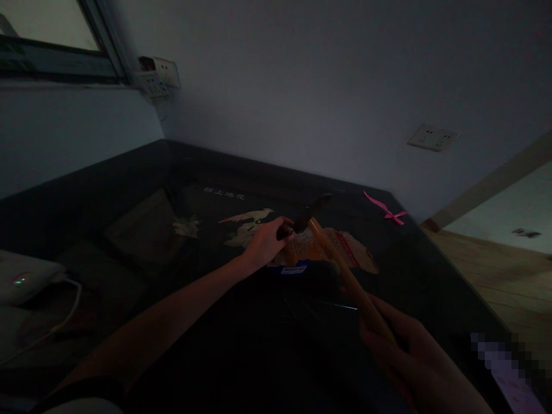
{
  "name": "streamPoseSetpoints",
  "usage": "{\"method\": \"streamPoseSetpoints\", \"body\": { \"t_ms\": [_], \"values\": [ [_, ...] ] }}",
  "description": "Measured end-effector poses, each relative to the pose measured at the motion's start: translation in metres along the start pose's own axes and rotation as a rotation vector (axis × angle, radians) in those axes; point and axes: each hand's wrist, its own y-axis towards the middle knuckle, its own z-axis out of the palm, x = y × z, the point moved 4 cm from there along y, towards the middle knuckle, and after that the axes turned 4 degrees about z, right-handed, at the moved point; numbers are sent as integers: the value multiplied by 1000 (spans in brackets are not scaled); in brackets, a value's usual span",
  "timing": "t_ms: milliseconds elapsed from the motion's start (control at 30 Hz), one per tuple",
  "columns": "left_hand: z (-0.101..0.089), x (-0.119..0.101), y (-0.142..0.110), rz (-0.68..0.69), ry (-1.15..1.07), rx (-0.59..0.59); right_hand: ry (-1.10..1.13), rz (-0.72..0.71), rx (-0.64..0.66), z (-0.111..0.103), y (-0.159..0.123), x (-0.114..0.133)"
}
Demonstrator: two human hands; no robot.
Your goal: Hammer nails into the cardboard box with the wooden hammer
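My right hand (405, 345) is wrapped round the long wooden handle of a hammer-like tool (340, 263), which slants up and away from me. Its dark head lies across the handle's far end and tapers to the right. At the left end of that head are the closed fingers of my left hand (271, 238). Dim light hides the exact shape of the head. Beneath both hands, a speckled orange and grey patch with a red band (345, 247) shows on the dark tabletop (259, 172). A small blue and white label (294, 269) is in front of it.
A pink ribbon (390, 214) lies near the table's far right corner. At the left edge stands a white device (26, 279) with a green light and a cable. Wall sockets (431, 138) are beyond the table. A pale bird design (250, 217) decorates the surface.
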Motion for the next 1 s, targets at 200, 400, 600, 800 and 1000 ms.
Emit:
{"method": "streamPoseSetpoints", "body": {
  "t_ms": [200, 400, 600, 800, 1000],
  "values": [
    [-1, -2, 0, 4, -15, 3, 7, -19, 2, -2, 2, -5],
    [0, 2, 0, 16, -9, -9, 37, -1, -52, -2, -1, -5],
    [2, 2, 0, -8, -14, 0, -9, -41, 13, -1, 2, -3],
    [0, -1, 1, -18, -13, 5, 63, -41, -50, -3, 1, -9],
    [1, -1, 0, 15, -48, 6, 71, -23, 5, 1, 3, -14]
  ]
}}
